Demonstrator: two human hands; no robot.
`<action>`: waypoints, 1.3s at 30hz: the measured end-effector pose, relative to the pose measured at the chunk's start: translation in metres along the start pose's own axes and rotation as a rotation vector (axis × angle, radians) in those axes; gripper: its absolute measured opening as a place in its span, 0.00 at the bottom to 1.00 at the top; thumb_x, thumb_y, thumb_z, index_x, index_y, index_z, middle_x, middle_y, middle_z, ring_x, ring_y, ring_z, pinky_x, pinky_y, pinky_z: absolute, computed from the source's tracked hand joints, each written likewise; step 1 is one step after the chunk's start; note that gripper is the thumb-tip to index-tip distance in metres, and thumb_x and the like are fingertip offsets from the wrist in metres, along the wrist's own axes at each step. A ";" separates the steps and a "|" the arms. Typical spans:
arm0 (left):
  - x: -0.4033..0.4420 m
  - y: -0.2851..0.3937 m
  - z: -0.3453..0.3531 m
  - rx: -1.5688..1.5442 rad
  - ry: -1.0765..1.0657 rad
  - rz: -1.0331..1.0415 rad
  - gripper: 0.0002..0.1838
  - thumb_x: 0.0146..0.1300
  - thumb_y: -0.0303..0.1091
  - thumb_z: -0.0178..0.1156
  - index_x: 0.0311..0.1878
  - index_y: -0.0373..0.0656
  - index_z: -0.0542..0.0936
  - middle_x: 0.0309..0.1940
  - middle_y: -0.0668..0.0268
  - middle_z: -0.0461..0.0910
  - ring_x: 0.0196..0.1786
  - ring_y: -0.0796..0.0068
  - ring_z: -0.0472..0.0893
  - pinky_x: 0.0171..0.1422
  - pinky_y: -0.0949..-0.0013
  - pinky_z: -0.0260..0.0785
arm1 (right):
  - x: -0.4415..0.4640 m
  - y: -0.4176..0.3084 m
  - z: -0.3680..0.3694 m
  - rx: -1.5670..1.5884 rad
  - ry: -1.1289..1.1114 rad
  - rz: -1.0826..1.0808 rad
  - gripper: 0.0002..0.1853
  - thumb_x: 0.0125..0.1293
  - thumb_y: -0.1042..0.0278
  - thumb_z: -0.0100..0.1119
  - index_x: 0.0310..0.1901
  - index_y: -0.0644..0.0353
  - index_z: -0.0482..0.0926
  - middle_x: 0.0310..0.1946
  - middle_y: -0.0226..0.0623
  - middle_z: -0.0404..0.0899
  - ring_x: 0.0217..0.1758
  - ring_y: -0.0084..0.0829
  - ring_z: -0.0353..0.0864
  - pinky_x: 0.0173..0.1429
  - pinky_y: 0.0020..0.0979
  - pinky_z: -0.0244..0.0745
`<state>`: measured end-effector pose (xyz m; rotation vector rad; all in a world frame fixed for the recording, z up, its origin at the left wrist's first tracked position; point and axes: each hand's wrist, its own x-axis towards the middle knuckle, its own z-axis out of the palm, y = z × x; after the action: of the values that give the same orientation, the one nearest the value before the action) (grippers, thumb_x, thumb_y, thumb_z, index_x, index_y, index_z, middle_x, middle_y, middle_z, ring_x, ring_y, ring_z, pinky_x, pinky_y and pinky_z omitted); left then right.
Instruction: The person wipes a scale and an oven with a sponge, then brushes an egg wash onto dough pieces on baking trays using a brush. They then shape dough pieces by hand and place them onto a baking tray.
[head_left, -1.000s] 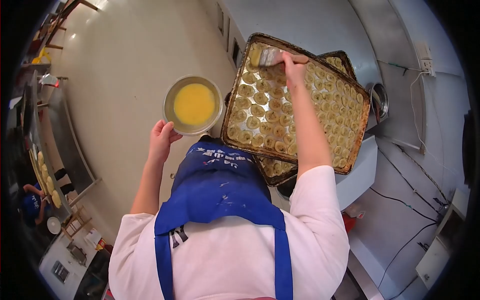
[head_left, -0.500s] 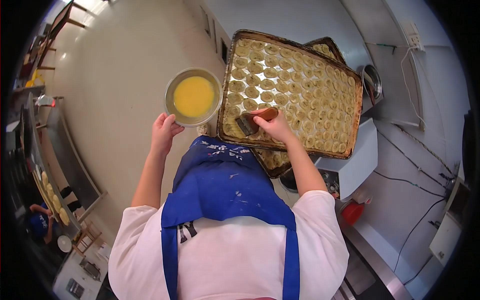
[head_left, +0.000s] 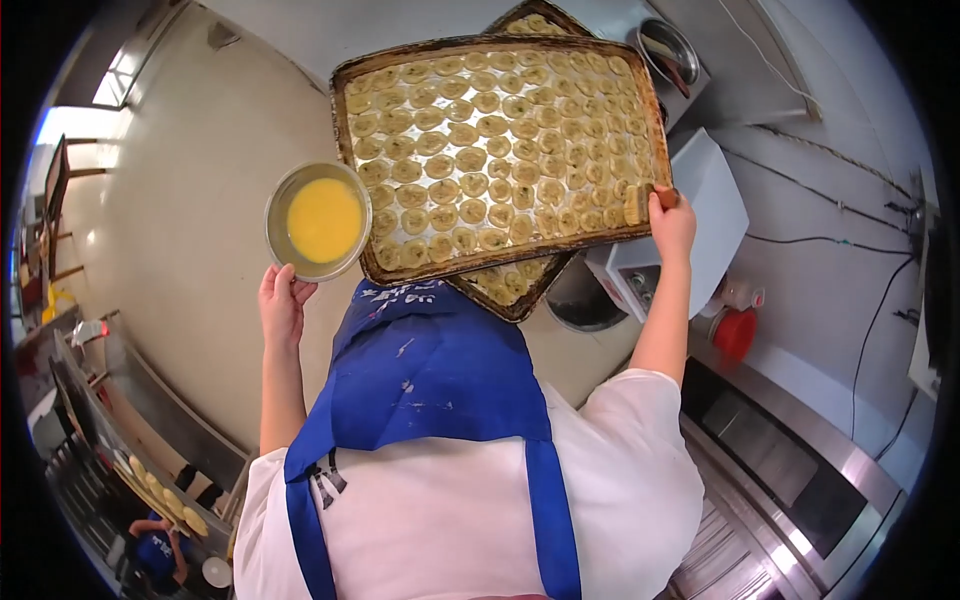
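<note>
The right hand [head_left: 674,228] closes its fingers around the short brown handle of a flat brush [head_left: 637,205], right of centre in the frame, with the bristles pointing left over the lower right corner of a large baking tray [head_left: 341,125]; whether they press on the food there is too small to tell. The left hand [head_left: 283,308], left of centre, pinches the lower rim of a round metal bowl [head_left: 276,222] between thumb and fingers, and yellow liquid [head_left: 325,220] lies in its middle. The bowl is just beside the tray's left edge. The tray fills the upper middle of the frame, slightly tilted in view, its rim dark and browned, with rows of small, flat, round pieces [head_left: 470,159] spread across it. A second tray [head_left: 548,284] lies beneath at another angle, one corner showing at the top and another below. At the upper right a metal pot [head_left: 684,40] stands near the tray, with utensils inside. The person wears a blue apron [head_left: 430,400] over a white shirt [head_left: 440,520]. Another person [head_left: 160,555] in blue appears small at the lower left.
</note>
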<state>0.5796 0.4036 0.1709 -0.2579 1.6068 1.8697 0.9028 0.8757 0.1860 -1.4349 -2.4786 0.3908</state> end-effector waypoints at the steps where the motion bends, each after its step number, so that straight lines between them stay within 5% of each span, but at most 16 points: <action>1: 0.001 0.001 0.003 0.008 -0.011 -0.002 0.04 0.69 0.28 0.49 0.37 0.41 0.72 0.33 0.63 0.81 0.33 0.74 0.83 0.39 0.72 0.80 | 0.000 -0.005 0.002 -0.180 0.037 -0.039 0.09 0.58 0.66 0.59 0.38 0.57 0.82 0.35 0.40 0.80 0.39 0.40 0.81 0.44 0.37 0.75; 5: 0.007 0.000 0.006 0.017 -0.035 0.000 0.04 0.69 0.29 0.49 0.38 0.40 0.72 0.33 0.63 0.81 0.33 0.74 0.83 0.39 0.72 0.80 | -0.030 -0.060 0.046 -0.272 -0.017 -0.368 0.07 0.48 0.74 0.55 0.32 0.62 0.76 0.34 0.44 0.77 0.40 0.44 0.76 0.44 0.42 0.75; 9: 0.014 0.002 0.005 0.012 -0.039 -0.001 0.04 0.69 0.29 0.49 0.38 0.39 0.71 0.34 0.62 0.80 0.33 0.73 0.83 0.39 0.72 0.80 | -0.090 -0.176 0.067 0.291 -0.247 -0.392 0.07 0.47 0.68 0.61 0.30 0.57 0.78 0.31 0.38 0.77 0.37 0.40 0.78 0.40 0.39 0.76; 10: 0.017 0.004 0.006 0.010 -0.032 0.006 0.04 0.69 0.29 0.49 0.38 0.40 0.71 0.33 0.62 0.80 0.33 0.73 0.83 0.39 0.72 0.80 | -0.103 -0.195 0.085 0.363 -0.213 -0.537 0.07 0.52 0.67 0.62 0.34 0.55 0.80 0.30 0.34 0.79 0.33 0.36 0.79 0.36 0.35 0.76; 15: 0.031 0.011 0.005 0.006 -0.028 0.040 0.04 0.69 0.29 0.49 0.37 0.40 0.70 0.33 0.63 0.79 0.33 0.73 0.83 0.38 0.72 0.80 | -0.113 -0.254 0.106 0.675 -0.639 -0.440 0.11 0.58 0.59 0.58 0.39 0.54 0.82 0.32 0.37 0.80 0.34 0.37 0.81 0.39 0.36 0.77; 16: 0.031 0.013 0.002 0.000 -0.024 0.046 0.04 0.69 0.29 0.49 0.37 0.40 0.70 0.33 0.63 0.79 0.33 0.73 0.83 0.38 0.72 0.80 | -0.098 -0.243 0.107 0.685 -0.661 -0.360 0.14 0.58 0.60 0.61 0.45 0.53 0.82 0.34 0.36 0.84 0.34 0.28 0.83 0.40 0.29 0.78; 20: 0.030 0.019 -0.004 -0.019 0.013 0.061 0.04 0.68 0.29 0.49 0.36 0.39 0.70 0.33 0.63 0.79 0.33 0.73 0.83 0.38 0.72 0.80 | -0.015 -0.173 0.047 0.531 -0.532 0.125 0.20 0.61 0.49 0.52 0.42 0.57 0.81 0.30 0.39 0.83 0.33 0.31 0.83 0.39 0.32 0.77; 22: 0.027 0.020 -0.007 -0.022 0.033 0.057 0.05 0.68 0.29 0.49 0.36 0.39 0.70 0.33 0.63 0.79 0.32 0.73 0.83 0.38 0.72 0.80 | 0.026 -0.114 0.028 0.126 -0.249 0.066 0.17 0.63 0.53 0.52 0.41 0.57 0.80 0.32 0.40 0.82 0.36 0.36 0.82 0.38 0.36 0.77; 24: 0.021 0.021 -0.011 -0.023 0.046 0.039 0.05 0.68 0.28 0.49 0.36 0.39 0.70 0.33 0.62 0.79 0.32 0.73 0.83 0.38 0.72 0.80 | 0.062 -0.027 0.051 -0.202 0.076 -0.342 0.14 0.62 0.57 0.52 0.40 0.58 0.80 0.34 0.39 0.81 0.36 0.40 0.82 0.39 0.39 0.78; 26: 0.017 0.020 -0.013 -0.026 0.058 0.024 0.05 0.68 0.28 0.49 0.36 0.39 0.70 0.33 0.63 0.80 0.32 0.73 0.83 0.38 0.72 0.80 | 0.070 -0.035 0.060 -0.285 0.074 -0.292 0.13 0.62 0.59 0.53 0.41 0.58 0.80 0.36 0.40 0.80 0.37 0.41 0.81 0.41 0.40 0.77; 30: 0.015 0.016 -0.018 -0.034 0.067 0.018 0.05 0.68 0.28 0.50 0.35 0.41 0.70 0.31 0.64 0.80 0.31 0.74 0.83 0.38 0.73 0.80 | 0.063 -0.156 0.094 0.002 -0.131 -0.201 0.13 0.59 0.60 0.53 0.39 0.56 0.82 0.43 0.40 0.79 0.43 0.41 0.80 0.46 0.42 0.75; 32: 0.012 0.015 -0.020 -0.042 0.081 0.035 0.05 0.68 0.28 0.50 0.34 0.41 0.71 0.31 0.64 0.80 0.30 0.75 0.83 0.38 0.73 0.80 | 0.051 -0.230 0.119 0.089 -0.247 -0.378 0.13 0.60 0.60 0.53 0.40 0.58 0.81 0.39 0.41 0.79 0.40 0.42 0.80 0.44 0.41 0.76; 33: 0.012 0.016 -0.019 -0.044 0.084 0.048 0.05 0.68 0.28 0.50 0.34 0.42 0.71 0.31 0.64 0.80 0.30 0.75 0.83 0.37 0.73 0.80 | 0.047 -0.256 0.149 0.141 -0.096 -0.552 0.12 0.62 0.60 0.52 0.42 0.54 0.82 0.38 0.34 0.80 0.39 0.31 0.81 0.39 0.33 0.77; 35: 0.012 0.019 -0.016 -0.014 0.096 0.043 0.04 0.68 0.28 0.50 0.35 0.42 0.71 0.31 0.64 0.80 0.30 0.75 0.83 0.37 0.73 0.80 | 0.049 -0.328 0.148 0.167 -0.459 -0.473 0.13 0.64 0.60 0.49 0.39 0.58 0.81 0.34 0.38 0.79 0.36 0.33 0.81 0.38 0.32 0.76; 39: 0.011 0.022 -0.007 -0.023 0.110 0.039 0.04 0.67 0.28 0.50 0.36 0.41 0.71 0.31 0.64 0.80 0.29 0.75 0.82 0.36 0.73 0.80 | 0.071 -0.363 0.194 0.618 -0.181 -0.367 0.18 0.61 0.55 0.52 0.33 0.64 0.81 0.29 0.46 0.81 0.35 0.42 0.81 0.39 0.40 0.76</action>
<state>0.5567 0.3995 0.1810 -0.3463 1.6752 1.9339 0.5091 0.7436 0.1389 -0.7121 -2.3634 1.1180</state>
